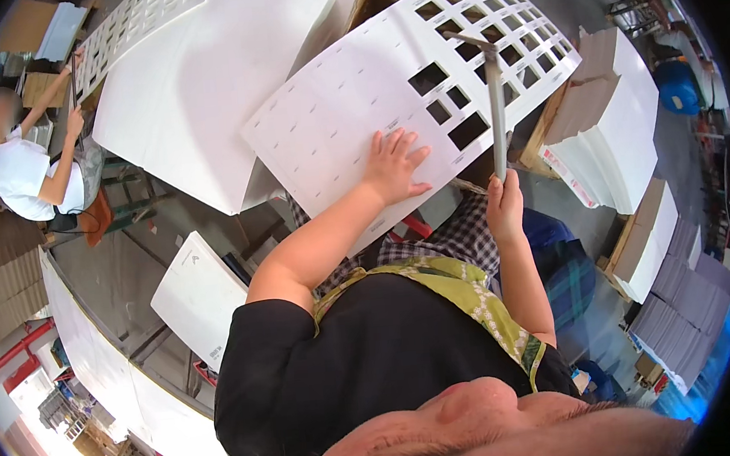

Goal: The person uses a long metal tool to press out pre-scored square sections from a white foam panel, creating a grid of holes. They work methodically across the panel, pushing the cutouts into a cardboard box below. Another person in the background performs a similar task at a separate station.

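Note:
A large white printed sheet (314, 120) lies in front of me, with rows of square and rectangular cut-outs across its right half. Its left half is uncut and carries small printed marks. My left hand (396, 170) rests on the uncut part near the front edge, fingers spread and holding nothing. Beside the sheet's front right edge, my right hand (504, 201) is closed round the lower end of a hammer (497, 106) with a long, slim handle. The hammer's narrow head is over the cut-outs, pointing left; I cannot tell whether it touches the sheet.
A big white stack of sheets (192, 96) stands to the left. More stacked sheets (606, 132) are at the right. A co-worker (30, 169) sits at the far left, holding a tool over another perforated sheet (131, 36). A white board (199, 297) lies by my left elbow.

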A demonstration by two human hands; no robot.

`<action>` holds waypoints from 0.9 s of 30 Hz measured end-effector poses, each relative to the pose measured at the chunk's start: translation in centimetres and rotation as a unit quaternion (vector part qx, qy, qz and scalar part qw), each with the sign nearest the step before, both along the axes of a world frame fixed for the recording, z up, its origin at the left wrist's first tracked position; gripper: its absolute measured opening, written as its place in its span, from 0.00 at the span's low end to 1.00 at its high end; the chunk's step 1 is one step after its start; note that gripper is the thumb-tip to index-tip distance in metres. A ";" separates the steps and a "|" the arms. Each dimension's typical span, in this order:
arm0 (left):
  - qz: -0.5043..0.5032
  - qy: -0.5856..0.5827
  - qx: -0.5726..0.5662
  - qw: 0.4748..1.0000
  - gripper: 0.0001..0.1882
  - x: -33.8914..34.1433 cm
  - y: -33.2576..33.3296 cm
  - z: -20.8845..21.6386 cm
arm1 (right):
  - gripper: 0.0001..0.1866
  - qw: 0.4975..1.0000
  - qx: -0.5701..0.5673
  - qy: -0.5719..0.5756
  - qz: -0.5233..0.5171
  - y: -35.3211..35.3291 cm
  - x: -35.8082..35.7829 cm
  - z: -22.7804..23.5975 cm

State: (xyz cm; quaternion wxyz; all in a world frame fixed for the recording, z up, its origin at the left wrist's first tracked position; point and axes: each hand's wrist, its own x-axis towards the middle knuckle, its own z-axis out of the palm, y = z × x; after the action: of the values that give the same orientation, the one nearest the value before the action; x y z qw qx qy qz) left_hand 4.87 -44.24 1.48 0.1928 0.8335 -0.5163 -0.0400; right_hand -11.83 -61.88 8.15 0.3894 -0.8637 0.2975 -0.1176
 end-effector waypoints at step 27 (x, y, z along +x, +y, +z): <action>0.117 -0.015 0.109 0.987 0.32 8.7 -3.1 -1.0 | 0.12 1.000 0.014 0.008 0.011 -0.5 5.8 -2.0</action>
State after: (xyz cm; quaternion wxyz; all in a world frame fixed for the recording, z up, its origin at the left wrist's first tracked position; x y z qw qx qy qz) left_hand 13.52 -47.31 0.45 0.0966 0.9045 -0.4110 -0.0606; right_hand -6.06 -62.41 6.19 0.4008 -0.8623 0.2924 -0.1019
